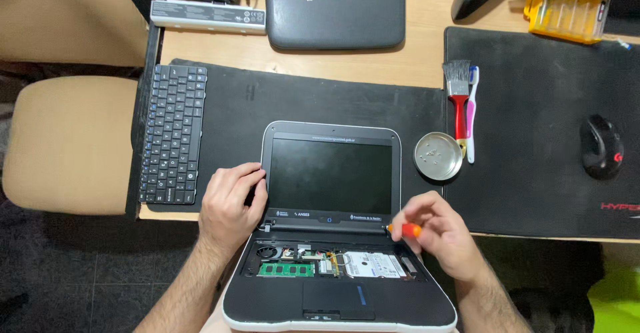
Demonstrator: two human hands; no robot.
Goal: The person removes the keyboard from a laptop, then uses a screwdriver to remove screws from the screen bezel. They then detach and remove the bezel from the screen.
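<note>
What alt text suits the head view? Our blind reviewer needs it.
A right hand holds an orange-handled screwdriver at the hinge of an opened small laptop, while the left hand steadies the screen's edge. A detached keyboard, metal dish and brush lie nearby.

Both forearms come up from the lower edge, bare and angled inward. The left hand (230, 203) lies knuckles up, fingers bent and spread slightly, thumb tucked toward the right. The right hand (437, 230) is curled into a loose fist, fingertips pinched together at its left side.
</note>
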